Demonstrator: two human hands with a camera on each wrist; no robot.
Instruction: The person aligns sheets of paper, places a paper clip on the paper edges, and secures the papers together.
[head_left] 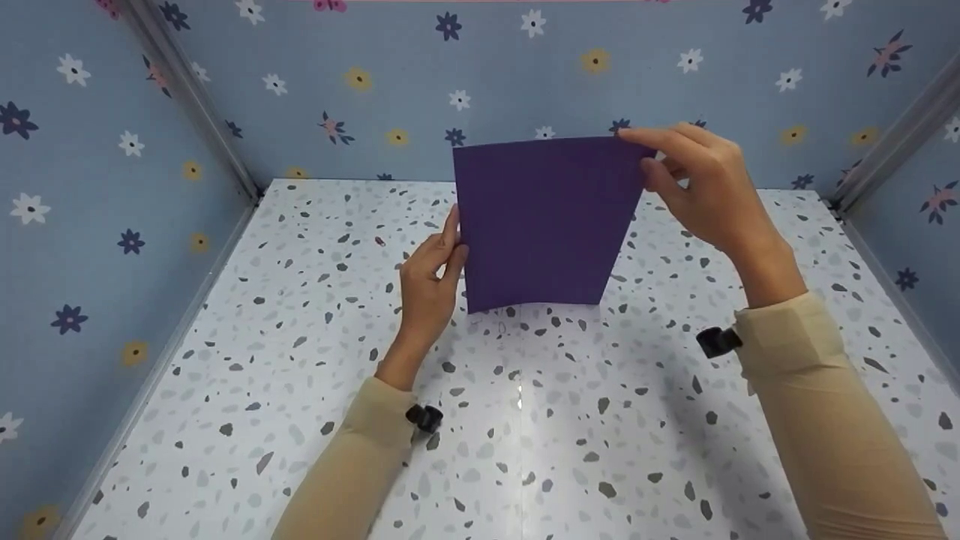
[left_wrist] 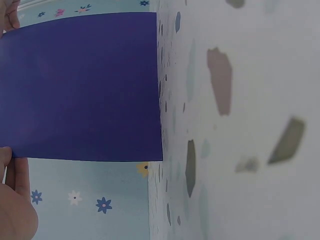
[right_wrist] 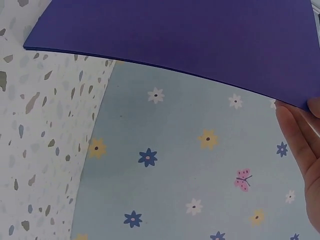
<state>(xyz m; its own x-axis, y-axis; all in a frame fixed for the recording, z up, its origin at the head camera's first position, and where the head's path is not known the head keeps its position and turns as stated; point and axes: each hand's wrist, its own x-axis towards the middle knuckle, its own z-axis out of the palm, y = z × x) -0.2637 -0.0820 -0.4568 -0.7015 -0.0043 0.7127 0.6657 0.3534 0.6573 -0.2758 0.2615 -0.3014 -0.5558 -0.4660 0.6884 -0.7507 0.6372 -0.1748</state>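
A beige right sleeve point(head_left: 840, 420) lies nearest, above a terrazzo-patterned tabletop point(head_left: 570, 457). Between the hands a purple sheet point(head_left: 547, 225) is held up: the right hand point(head_left: 712, 184) pinches its upper right corner, the left hand point(head_left: 431, 281) its left edge. Whether its lower edge touches the tabletop is hard to tell. Light, even pinches should keep the slightly bowed sheet from creasing.

two hands point(head_left: 433, 281) point(head_left: 705, 184), one purple sheet point(head_left: 544, 225), two sleeves point(head_left: 349, 465) point(head_left: 817, 397), two black devices point(head_left: 427, 418) point(head_left: 717, 342).
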